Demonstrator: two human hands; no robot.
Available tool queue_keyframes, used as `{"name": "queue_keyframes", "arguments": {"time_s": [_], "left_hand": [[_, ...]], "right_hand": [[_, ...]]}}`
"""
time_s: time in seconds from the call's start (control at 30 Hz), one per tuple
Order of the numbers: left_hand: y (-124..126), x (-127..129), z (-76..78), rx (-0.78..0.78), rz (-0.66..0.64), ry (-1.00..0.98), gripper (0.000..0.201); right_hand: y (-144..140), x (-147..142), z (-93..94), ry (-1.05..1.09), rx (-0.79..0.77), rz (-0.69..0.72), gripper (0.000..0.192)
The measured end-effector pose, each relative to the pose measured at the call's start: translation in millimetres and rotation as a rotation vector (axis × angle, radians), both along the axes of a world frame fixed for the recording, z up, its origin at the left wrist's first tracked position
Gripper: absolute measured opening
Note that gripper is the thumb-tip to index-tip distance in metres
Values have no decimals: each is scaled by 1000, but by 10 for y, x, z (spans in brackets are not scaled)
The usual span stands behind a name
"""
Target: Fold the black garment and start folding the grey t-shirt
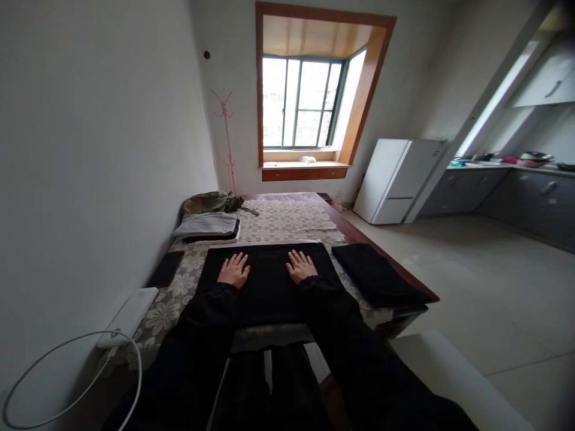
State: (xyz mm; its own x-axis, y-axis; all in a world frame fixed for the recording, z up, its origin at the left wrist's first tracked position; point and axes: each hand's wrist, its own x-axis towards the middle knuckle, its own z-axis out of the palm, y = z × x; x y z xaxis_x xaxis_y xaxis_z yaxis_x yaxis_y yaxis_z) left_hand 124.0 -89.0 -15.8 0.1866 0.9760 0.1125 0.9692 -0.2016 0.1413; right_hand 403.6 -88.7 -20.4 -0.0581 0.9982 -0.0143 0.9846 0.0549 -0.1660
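A black cloth (267,293), seemingly a folded garment, lies flat on the table in front of me. My left hand (233,271) rests palm down on its left part, fingers spread. On the right part lies my right hand (300,267), also flat with its fingers apart. Neither hand grips anything. A pale edge shows along the far side of the black cloth. Just to the right, a second folded black cloth (377,275) lies near the table edge. Dark sleeves cover both my wrists.
A floral tablecloth (287,214) covers the table. At its far left sit a stack of folded clothes (207,225) and a camouflage-coloured bundle (209,202). A dark flat object (166,269) and a white power bank-like box (130,314) with a looping cable (138,359) lie by the wall.
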Motion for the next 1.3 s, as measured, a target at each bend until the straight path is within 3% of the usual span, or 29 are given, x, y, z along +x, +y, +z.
{"name": "queue_keyframes", "arguments": {"time_s": [0.1,0.2,0.3,0.4,0.5,0.6,0.77,0.87,0.97,1.07,1.13,1.2,1.3], "left_hand": [[-34,-439,67,-12,81,-1,62],[-133,-598,102,-23,137,8,61],[-337,-332,59,-2,80,7,60],[-614,142,-35,37,-164,-13,60],[-839,367,-78,55,-240,-21,60],[-942,147,-38,55,-158,-14,60],[-1021,-552,20,50,-3,-9,62],[-1102,-705,47,30,69,2,63],[-1180,-502,108,46,75,-1,62],[-1228,-34,139,107,-61,-41,60],[-1254,281,103,114,-142,-68,60],[-1289,487,29,98,-157,-79,59],[-1357,552,-81,100,-131,-69,60]], "right_hand": [[-22,462,80,-34,-32,-115,65],[-117,585,169,-54,-31,-179,64],[-318,242,190,-58,43,-127,63],[-606,-322,96,3,97,158,63],[-849,-594,-24,64,85,281,62],[-954,-322,-81,43,80,200,62],[-1030,580,-120,-53,92,-37,65],[-1093,794,-96,-83,79,-118,67],[-1132,540,-3,-95,113,-164,66],[-1158,-67,91,-21,178,2,65],[-1190,-479,113,49,160,154,64],[-1236,-759,97,81,131,208,62],[-1313,-875,48,94,127,206,62]]}}
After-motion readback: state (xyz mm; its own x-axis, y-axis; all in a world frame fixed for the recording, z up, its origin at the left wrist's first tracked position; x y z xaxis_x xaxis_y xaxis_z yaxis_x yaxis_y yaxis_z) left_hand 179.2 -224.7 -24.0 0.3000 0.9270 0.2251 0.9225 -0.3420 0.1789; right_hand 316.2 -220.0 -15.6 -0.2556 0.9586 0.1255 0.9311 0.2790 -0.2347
